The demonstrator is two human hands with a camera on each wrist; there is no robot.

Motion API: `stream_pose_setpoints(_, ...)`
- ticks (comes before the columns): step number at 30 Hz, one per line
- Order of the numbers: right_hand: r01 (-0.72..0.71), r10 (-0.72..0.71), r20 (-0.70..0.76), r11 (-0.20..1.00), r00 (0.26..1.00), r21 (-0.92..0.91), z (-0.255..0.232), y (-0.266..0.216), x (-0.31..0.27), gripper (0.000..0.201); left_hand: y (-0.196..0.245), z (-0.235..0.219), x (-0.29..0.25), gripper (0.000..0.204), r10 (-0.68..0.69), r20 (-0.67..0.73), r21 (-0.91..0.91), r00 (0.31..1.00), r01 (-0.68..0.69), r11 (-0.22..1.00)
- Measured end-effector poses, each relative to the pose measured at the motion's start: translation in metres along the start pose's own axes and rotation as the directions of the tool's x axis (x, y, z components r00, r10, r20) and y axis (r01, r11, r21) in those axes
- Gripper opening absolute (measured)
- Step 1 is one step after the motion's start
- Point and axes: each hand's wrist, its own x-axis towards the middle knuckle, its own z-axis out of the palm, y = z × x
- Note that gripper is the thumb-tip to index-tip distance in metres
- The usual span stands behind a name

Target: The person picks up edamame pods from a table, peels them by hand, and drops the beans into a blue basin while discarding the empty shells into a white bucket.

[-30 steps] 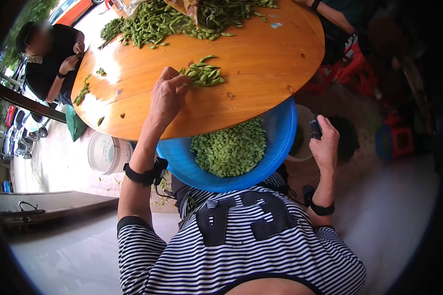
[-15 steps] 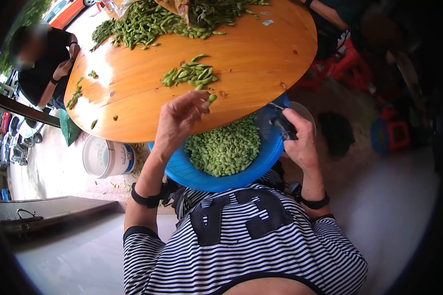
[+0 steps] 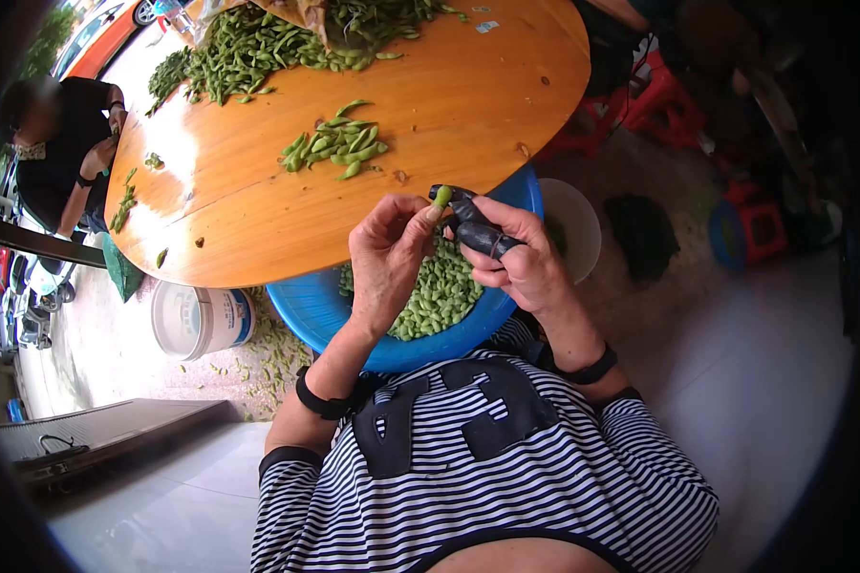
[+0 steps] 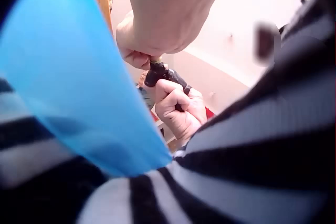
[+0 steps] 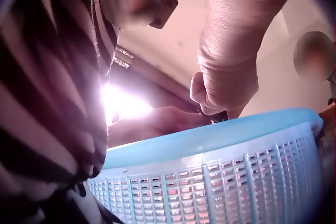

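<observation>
Together, our left hand (image 3: pixel 382 272) and right hand (image 3: pixel 535 265) pinched one pod (image 3: pixel 442 197) above the basin (image 3: pixel 301 307), where many shelled beans (image 3: pixel 437 304) lay; a small pile (image 3: pixel 339 143) and large heap (image 3: pixel 263 50) on the counter (image 3: pixel 229 215) were unshelled.

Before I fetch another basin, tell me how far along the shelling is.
Looks done: the many shelled green beans in the blue basin. In hand: one pod pinched by the left hand, against the black item in the right hand. Left: the small pile and much larger heap of pods.
</observation>
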Motion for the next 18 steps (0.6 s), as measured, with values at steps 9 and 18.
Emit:
stream_pose_setpoints(9,-0.046,0.029,0.092,0.981,0.995,0.19,-0.012,0.009,0.006,0.034,-0.006,-0.009,-0.006,0.009,0.112,0.051,0.056,0.992,-0.115,0.992)
stream_pose_setpoints(18,0.01,-0.009,0.007,0.981,1.0,-0.196,-0.008,0.0,-0.003,0.03,-0.002,-0.012,0.0,0.017,-0.114,0.168,-0.14,0.979,0.138,0.98)
